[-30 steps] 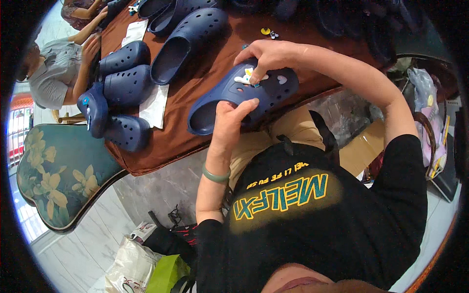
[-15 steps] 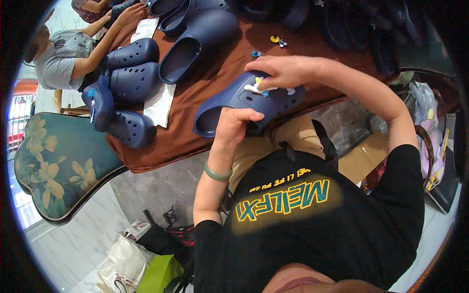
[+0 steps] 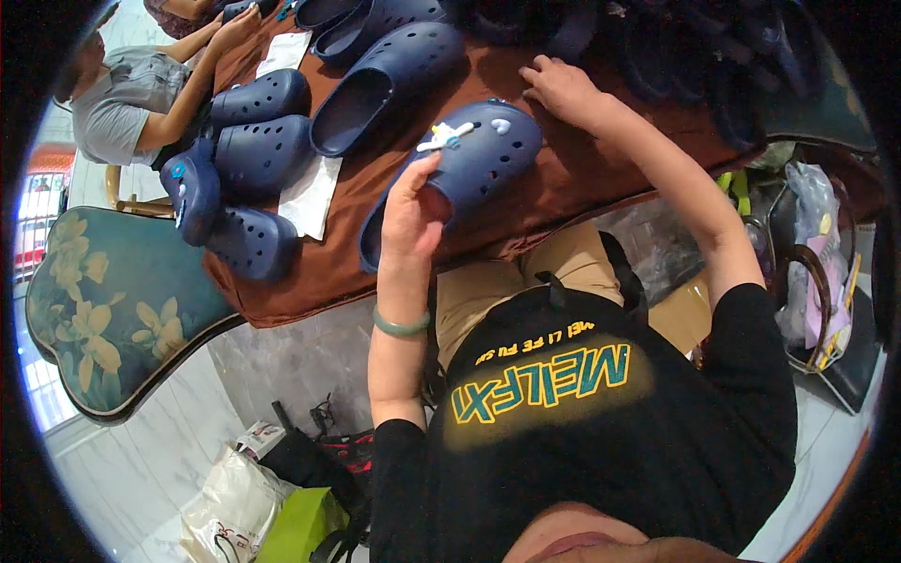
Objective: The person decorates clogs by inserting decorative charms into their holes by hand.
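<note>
My left hand (image 3: 413,225) grips the side of a navy clog (image 3: 493,159) near its foot opening, thumb pointing up. The clog is tilted, its toe facing up and right. On its perforated upper sit a white charm (image 3: 446,139) with yellow and blue parts and a white heart-shaped charm (image 3: 500,126). Beyond the toe, my right hand (image 3: 566,91) reaches down to the brown cloth, apart from the clog. Its fingers are curled over the place where small charms lay; anything between the fingertips is hidden.
Several navy clogs (image 3: 263,145) lie on the table's left side beside white paper (image 3: 310,197). Another large clog (image 3: 404,80) stands behind mine. Dark clogs (image 3: 676,56) pile up at the far right. A person (image 3: 141,94) works at the far left. A flowered chair back (image 3: 122,310) borders the table.
My right hand has left the clog and moved up and right to the cloth, over the small charms. My left hand has turned the clog and shifted it slightly left, showing its charms.
</note>
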Demonstrator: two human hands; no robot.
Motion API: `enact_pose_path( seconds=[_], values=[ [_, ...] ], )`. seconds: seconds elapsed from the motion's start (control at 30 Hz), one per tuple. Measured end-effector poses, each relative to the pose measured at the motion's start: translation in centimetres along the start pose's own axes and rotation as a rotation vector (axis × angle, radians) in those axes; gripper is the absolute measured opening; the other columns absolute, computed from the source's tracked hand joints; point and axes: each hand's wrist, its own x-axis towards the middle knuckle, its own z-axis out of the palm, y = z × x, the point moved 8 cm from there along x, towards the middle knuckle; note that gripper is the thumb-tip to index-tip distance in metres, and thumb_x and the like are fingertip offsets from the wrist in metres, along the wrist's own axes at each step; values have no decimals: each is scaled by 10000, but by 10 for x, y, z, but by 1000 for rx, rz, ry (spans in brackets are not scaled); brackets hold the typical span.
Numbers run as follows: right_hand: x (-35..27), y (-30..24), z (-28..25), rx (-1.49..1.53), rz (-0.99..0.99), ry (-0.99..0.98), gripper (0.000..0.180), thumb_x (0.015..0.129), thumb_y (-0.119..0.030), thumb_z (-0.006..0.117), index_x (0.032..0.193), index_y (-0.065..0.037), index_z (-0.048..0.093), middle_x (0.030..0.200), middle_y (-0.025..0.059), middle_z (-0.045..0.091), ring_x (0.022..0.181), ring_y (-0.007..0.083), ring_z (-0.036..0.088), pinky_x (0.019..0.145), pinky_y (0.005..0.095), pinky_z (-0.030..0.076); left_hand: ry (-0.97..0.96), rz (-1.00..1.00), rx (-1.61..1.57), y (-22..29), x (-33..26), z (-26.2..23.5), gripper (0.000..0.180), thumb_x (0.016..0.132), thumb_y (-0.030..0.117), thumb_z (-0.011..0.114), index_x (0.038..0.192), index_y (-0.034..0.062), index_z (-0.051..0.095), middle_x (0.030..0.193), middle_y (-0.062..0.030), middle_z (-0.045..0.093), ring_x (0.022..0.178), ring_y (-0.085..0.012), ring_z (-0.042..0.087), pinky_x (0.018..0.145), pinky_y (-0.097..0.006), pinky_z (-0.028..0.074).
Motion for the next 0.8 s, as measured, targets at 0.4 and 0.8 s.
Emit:
enact_pose_path(
  seconds=[0.4, 0.8],
  values=[
    [-29, -49, -55, 324, -50, 420, 220, 895, -143, 503, 1064, -31, 589, 1005, 127, 603, 906, 305, 539, 828, 385, 426, -16, -14, -267, 0, 25, -45, 181, 887, 165, 600, 989, 16, 624, 950, -91, 677, 854, -187, 660, 778, -304, 541],
    [-74, -127, -48, 621, 2, 436, 165, 926, -111, 545, 1057, -38, 613, 949, 101, 565, 856, 228, 546, 799, 298, 441, -124, 99, 521, 5, 4, 4, 395, 757, 71, 668, 1137, -3, 586, 1025, -38, 624, 940, -130, 571, 883, -263, 425]
  ],
)
